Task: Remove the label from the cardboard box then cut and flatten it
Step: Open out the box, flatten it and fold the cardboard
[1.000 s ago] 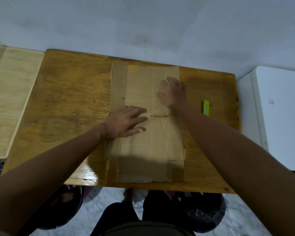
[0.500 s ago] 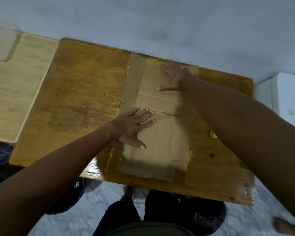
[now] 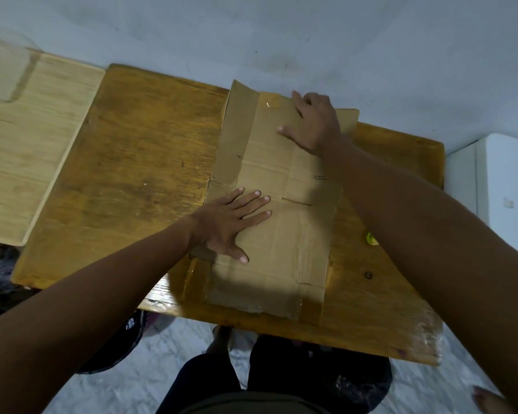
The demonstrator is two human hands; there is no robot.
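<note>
the left hand (image 3: 231, 222) lies flat and spread, palm down, on the near-left part of the flattened cardboard box (image 3: 281, 204), gripping nothing. the right hand (image 3: 314, 124) presses palm down on the box's far end, fingers extended toward the far edge, also holding nothing. the box lies opened out on the wooden table (image 3: 138, 162), right of centre. a small yellow object (image 3: 371, 239) peeks out beside the right forearm.
</note>
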